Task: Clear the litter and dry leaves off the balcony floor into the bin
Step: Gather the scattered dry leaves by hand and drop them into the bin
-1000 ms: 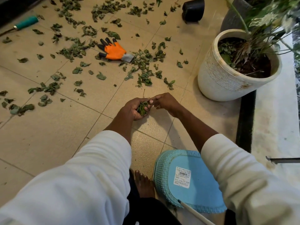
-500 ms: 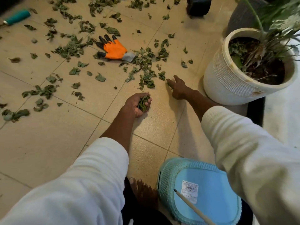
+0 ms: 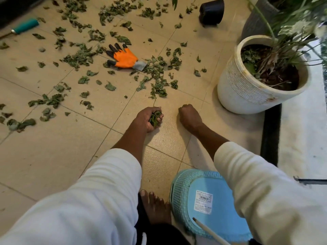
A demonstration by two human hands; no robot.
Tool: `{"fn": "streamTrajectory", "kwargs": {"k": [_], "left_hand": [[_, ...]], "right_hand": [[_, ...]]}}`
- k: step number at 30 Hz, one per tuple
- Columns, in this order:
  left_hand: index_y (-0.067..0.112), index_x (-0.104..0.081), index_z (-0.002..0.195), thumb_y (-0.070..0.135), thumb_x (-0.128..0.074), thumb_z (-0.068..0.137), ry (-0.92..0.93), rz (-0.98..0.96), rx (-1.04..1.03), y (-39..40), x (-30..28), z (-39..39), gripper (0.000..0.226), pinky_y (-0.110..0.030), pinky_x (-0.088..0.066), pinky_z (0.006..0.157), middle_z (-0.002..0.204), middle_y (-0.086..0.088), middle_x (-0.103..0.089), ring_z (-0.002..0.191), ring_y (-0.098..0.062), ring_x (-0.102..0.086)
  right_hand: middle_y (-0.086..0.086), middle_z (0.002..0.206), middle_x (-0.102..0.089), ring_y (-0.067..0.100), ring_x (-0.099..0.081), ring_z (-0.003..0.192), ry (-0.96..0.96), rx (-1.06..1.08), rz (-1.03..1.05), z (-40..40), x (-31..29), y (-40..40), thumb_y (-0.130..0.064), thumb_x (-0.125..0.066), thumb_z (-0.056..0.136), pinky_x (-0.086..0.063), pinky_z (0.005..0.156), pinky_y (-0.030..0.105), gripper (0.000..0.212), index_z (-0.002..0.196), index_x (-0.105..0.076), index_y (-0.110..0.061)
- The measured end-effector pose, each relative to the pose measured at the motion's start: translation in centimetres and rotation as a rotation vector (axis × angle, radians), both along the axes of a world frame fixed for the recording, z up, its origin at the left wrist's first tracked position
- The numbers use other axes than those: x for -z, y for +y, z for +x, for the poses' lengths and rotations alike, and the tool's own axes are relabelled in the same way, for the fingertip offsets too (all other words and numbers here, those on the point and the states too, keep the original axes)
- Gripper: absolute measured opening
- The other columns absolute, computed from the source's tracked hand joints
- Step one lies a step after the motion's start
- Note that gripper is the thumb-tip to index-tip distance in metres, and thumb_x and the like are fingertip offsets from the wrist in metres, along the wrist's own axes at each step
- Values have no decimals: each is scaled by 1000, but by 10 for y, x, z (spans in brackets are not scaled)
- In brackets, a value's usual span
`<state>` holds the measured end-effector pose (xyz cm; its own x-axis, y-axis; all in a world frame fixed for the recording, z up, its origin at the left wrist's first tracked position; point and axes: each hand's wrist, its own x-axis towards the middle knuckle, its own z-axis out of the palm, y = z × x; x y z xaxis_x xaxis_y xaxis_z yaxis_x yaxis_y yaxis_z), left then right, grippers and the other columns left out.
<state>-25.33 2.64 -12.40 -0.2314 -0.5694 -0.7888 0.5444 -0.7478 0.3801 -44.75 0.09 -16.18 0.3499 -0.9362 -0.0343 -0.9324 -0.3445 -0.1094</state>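
The left hand [image 3: 147, 119] cups a fistful of crumpled green dry leaves [image 3: 155, 118]. Just beside it, the right hand [image 3: 188, 116] is fisted, contents unseen. More leaves lie beyond; a pale blue woven plastic bin [image 3: 184, 188] sits under the right forearm.

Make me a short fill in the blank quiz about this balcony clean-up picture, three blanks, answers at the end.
1. The left hand is closed around a bunch of ____.
2. The glove lying on the tiles has an ____ palm and black fingertips.
3. The white pot stands to the ____ of the right hand.

Answers: leaves; orange; right
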Motion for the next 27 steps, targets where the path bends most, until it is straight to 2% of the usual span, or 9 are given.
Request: {"fn": "streamTrajectory", "kwargs": {"k": [2, 4, 6, 7, 9, 14, 20, 24, 27], "left_hand": [[9, -52, 78, 17, -57, 96, -24, 14, -7, 5, -3, 3, 21, -15, -40, 35, 57, -10, -56, 39, -13, -51], [9, -52, 78, 17, -58, 95, -43, 27, -27, 9, -4, 6, 20, -15, -41, 35, 59, -10, -57, 40, -14, -53], [9, -54, 78, 19, -57, 95, -72, 28, -22, 14, -2, 8, 20, -17, -43, 38, 60, -10, -58, 40, -14, -52], [8, -55, 80, 20, -57, 95, -84, 25, -15, 16, -1, 8, 19, -18, -44, 40, 61, -10, -59, 39, -14, -51], [6, -60, 84, 21, -58, 95, -68, 25, -42, 20, -1, 10, 18, -20, -46, 40, 66, -10, -60, 41, -15, -53], [7, -67, 88, 25, -53, 98, -13, -53, -154, 23, -13, 16, 25, -20, -50, 43, 69, -8, -66, 50, -17, -62], [7, -71, 89, 44, -59, 95, 12, -106, -185, 24, -19, 21, 40, -24, -56, 51, 78, -9, -73, 63, -18, -69], [5, -70, 88, 21, -61, 93, -24, -79, -175, 25, -14, 27, 19, -28, -57, 71, 90, -12, -68, 72, -20, -68], [5, -64, 81, 11, -54, 91, -15, -53, -204, 26, -16, 31, 15, -20, -52, 50, 79, -10, -64, 57, -18, -62]], "right_hand": [[18, 98, -71, 30, -65, 89, -251, 168, 102, 11, -9, 4, 0, -59, 85, -53, 77, 35, 19, 97, -74, 3], [14, 92, -73, 22, -66, 78, -755, 445, 320, 28, -25, 8, 5, -68, 79, -53, 74, 29, 14, 92, -75, 6], [18, 91, -73, 24, -68, 78, -1234, 634, 586, 47, -43, 14, 9, -71, 79, -59, 81, 36, 10, 88, -74, 5], [19, 92, -72, 25, -69, 81, -1328, 649, 673, 55, -51, 16, 8, -70, 81, -59, 85, 38, 9, 88, -74, 3], [20, 93, -71, 23, -68, 82, -1274, 556, 741, 66, -63, 17, 6, -66, 86, -59, 83, 33, 9, 92, -73, 4], [15, 81, -72, 18, -67, 66, -743, 209, 524, 88, -78, 20, -3, -54, 95, -56, 69, 32, 19, 89, -72, -3], [14, 86, -69, 25, -72, 71, -533, 125, 479, 101, -88, 22, 0, -45, 93, -56, 66, 37, 21, 89, -65, -6], [10, 90, -60, 24, -55, 81, -385, -11, 456, 109, -98, 28, 6, -50, 83, -37, 54, 24, 21, 83, -57, -14], [15, 87, -63, 25, -56, 74, -519, 58, 429, 110, -95, 31, 11, -53, 75, -40, 54, 27, 23, 83, -57, -10]]}}
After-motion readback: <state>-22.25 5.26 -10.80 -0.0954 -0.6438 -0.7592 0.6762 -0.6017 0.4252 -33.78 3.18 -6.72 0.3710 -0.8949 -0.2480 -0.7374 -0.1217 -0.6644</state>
